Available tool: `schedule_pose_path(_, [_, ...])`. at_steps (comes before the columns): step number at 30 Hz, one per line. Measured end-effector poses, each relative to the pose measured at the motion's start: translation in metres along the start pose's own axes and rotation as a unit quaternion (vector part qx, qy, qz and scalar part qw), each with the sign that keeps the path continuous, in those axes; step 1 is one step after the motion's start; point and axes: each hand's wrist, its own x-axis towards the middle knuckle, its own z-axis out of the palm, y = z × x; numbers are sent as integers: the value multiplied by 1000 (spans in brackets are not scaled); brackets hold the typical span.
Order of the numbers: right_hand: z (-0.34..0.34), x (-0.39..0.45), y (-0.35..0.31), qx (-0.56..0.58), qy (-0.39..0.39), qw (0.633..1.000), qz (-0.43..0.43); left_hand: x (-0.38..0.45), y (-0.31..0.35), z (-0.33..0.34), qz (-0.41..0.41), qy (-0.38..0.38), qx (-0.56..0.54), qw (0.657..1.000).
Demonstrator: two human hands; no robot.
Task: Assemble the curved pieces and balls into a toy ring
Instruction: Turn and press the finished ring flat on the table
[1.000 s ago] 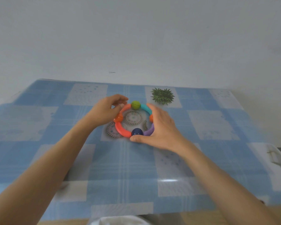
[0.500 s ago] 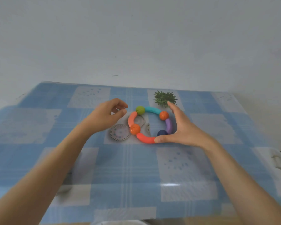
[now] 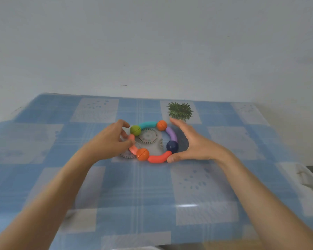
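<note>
The toy ring (image 3: 158, 158) lies flat on the blue checked tablecloth (image 3: 137, 186), a closed loop of teal, purple, red and salmon curved pieces. They are joined by a green ball (image 3: 135, 130), two orange balls (image 3: 142, 154) and a navy ball (image 3: 172, 146). My left hand (image 3: 109, 141) is at the ring's left side, thumb and fingers pinched on the salmon piece (image 3: 133, 149). My right hand (image 3: 193, 147) is cupped wide at the ring's right side. Its thumb tip touches the end of the red piece; its fingers stand clear of the purple piece.
A small spiky green plant (image 3: 179, 110) stands just behind the ring, close to my right fingertips. Printed grey gear-like circles (image 3: 147, 136) show on the cloth inside and under the ring. A white object (image 3: 309, 179) sits at the table's right edge. A wall rises behind.
My left hand, apart from the ring half a second ago, has closed onto the salmon piece. My right hand's fingers have spread away from the ring's far side; its thumb stays at the red piece.
</note>
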Motion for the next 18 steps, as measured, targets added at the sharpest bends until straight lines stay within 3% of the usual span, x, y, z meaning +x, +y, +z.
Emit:
schedule_pose_path(4, [9,1,0,2,47,999,18,3,-5,-18,43,-2,-42,998])
schedule_pose_path(7, [18,-2,-2,-8,76,997,-5,12,-2,-27,74,-104,-106,986])
schedule_pose_path(10, [15,4,-3,-2,66,997,-35,21,-5,-26,84,-182,-99,975])
schedule_pose_path(15, [-3,19,5,-30,-24,999,8,15,-8,-20,99,-139,-21,985])
schedule_pose_path(18, [-10,20,2,-30,-31,999,8,11,-7,-19,115,-125,0,986])
